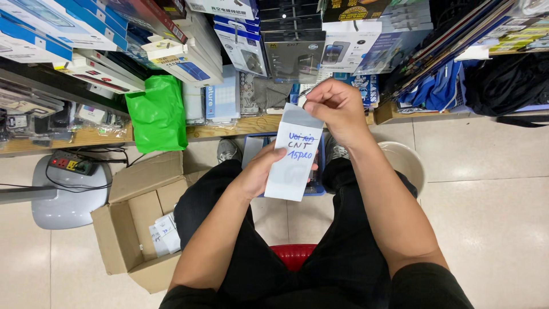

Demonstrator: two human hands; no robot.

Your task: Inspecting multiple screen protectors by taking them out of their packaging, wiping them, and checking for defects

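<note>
A white paper envelope (294,154) with blue handwriting on its face stands upright above my lap. My left hand (260,171) grips its lower left edge, thumb across the front. My right hand (337,109) pinches the open flap at the top, fingers curled over a small thin item that I cannot make out. I sit on a red stool (293,254), my legs in black trousers.
An open cardboard box (140,223) with white packets lies on the tiled floor at my left. A green bag (158,113) hangs off a wooden shelf (229,129) crowded with boxed goods. A grey stand with a power strip (71,163) is far left. A blue crate (251,146) sits behind the envelope.
</note>
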